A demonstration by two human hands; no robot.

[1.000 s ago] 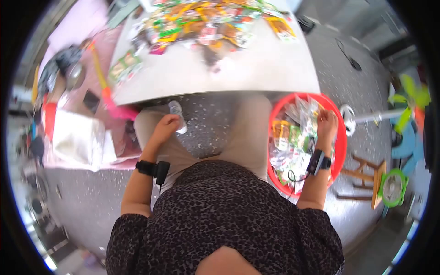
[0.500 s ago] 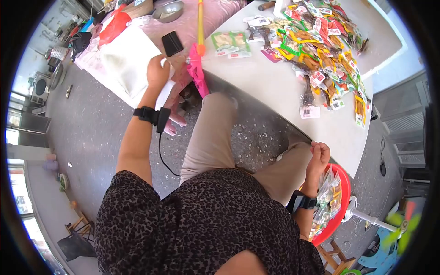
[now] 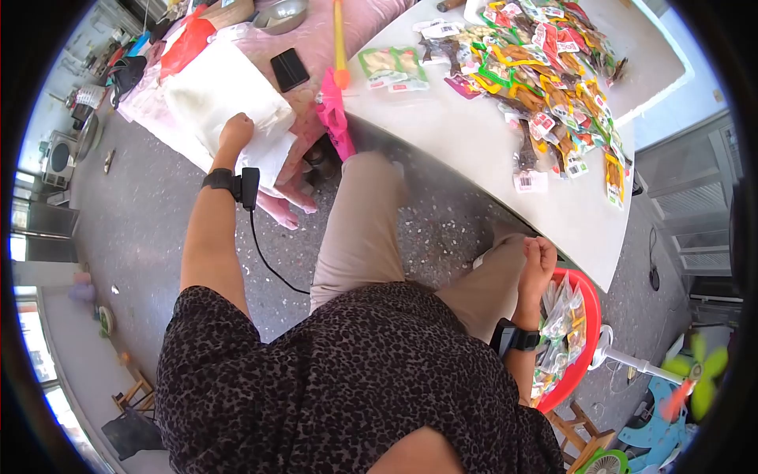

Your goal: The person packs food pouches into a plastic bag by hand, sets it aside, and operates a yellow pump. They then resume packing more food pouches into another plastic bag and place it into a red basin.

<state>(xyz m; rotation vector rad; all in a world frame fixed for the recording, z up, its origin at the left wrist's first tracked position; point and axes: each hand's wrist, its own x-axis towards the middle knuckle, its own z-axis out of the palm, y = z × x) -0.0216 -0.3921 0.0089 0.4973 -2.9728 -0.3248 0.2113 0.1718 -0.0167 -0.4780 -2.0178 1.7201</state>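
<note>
My left hand [image 3: 237,133] is closed in a fist over a white sheet or flat bag [image 3: 209,88], seemingly touching it; what lies inside the fingers is hidden. The white piece sags in folds over the edge of a pink-covered surface [image 3: 379,24]. By the edge of the white table [image 3: 466,134], my right hand [image 3: 538,259] is raised with fingers curled in, and nothing shows in them. Just below it stands a red basin [image 3: 591,316] with clear packets [image 3: 562,324] inside. Many small sealed food packets [image 3: 553,87] are heaped on the white table.
A black phone [image 3: 290,69], a metal bowl [image 3: 280,16] and a red plastic bag [image 3: 188,46] lie on the pink cover. A pink bag [image 3: 333,118] and yellow stick [image 3: 340,47] are between the surfaces. At lower right are a fan [image 3: 695,371] and a wooden stool [image 3: 580,434].
My left hand has moved left and slightly down, further onto the white piece. My right hand has shifted slightly left and up, still curled. The view has shifted a little.
</note>
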